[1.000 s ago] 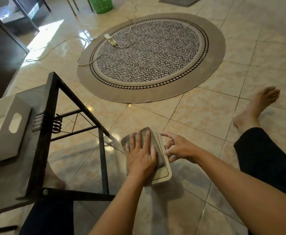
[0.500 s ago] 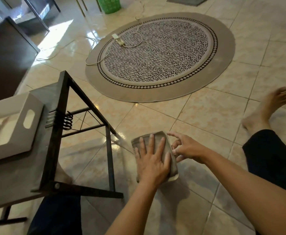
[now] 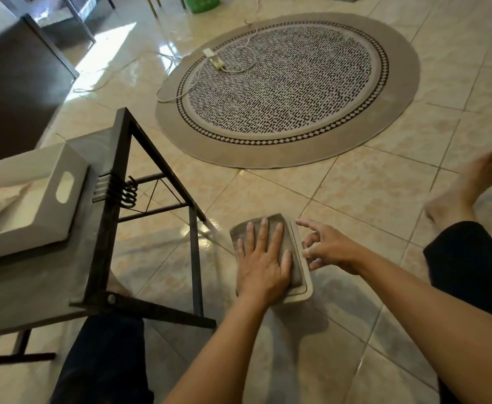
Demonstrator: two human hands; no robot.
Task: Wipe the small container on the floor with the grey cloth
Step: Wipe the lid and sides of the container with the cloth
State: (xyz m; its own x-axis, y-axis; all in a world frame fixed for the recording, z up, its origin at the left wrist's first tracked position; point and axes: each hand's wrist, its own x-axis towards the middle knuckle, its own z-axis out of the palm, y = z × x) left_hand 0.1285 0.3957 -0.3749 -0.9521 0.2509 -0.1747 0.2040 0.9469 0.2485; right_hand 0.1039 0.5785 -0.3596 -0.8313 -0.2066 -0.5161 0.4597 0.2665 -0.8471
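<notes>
A small cream container (image 3: 305,291) with rounded corners lies flat on the tiled floor just in front of me. The grey cloth (image 3: 296,272) is spread over most of its top. My left hand (image 3: 261,266) presses flat on the cloth, fingers spread and pointing away from me. Only the container's right edge and near corner show beside the cloth. My right hand (image 3: 329,249) rests at the container's right edge, its fingertips curled against the rim and the index finger stretched toward the far corner.
A black metal-framed side table (image 3: 116,217) stands close on the left with a white tray (image 3: 49,199) on it. Beyond lie a round patterned rug (image 3: 288,91), a power strip with cable (image 3: 214,58) and a green basket (image 3: 201,2). My bare foot (image 3: 472,185) lies at the right.
My left hand slid the cloth over the container's top, covering nearly all of it, then shifted left so the right rim shows. My right hand stayed at the right edge.
</notes>
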